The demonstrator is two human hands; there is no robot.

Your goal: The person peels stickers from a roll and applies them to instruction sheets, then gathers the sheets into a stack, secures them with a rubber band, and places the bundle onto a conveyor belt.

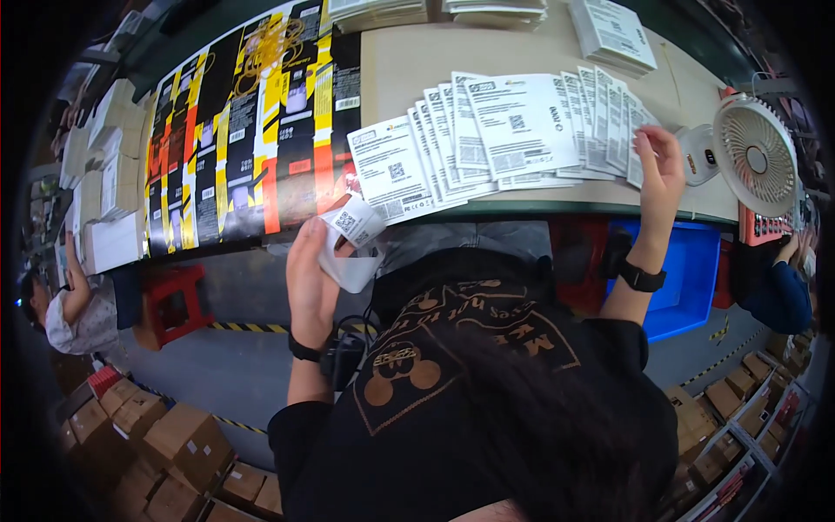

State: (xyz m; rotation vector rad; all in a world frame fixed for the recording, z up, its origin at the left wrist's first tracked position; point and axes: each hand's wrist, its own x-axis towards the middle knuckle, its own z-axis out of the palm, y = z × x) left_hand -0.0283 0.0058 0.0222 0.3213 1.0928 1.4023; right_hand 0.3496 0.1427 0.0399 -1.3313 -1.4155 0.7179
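My left hand (pixel 311 270) is closed on a looped strip of white labels (pixel 355 224) printed with black codes, held at the table's front edge. Just beyond it, a spread row of white printed leaflets (pixel 522 130) overlaps across the table, each bearing a small square code. At the row's right end is my right hand (pixel 661 163), its fingers loosely bent and apart, next to the outermost leaflets. Nothing shows in that hand.
Black, yellow and orange printed sheets (pixel 300 178) cover the table's left part, with yellow rubber bands (pixel 270 52) on them. Leaflet stacks (pixel 613 35) stand at the back. To the right are a white fan (pixel 755 157) and a blue bin (pixel 683 291). People work at both sides.
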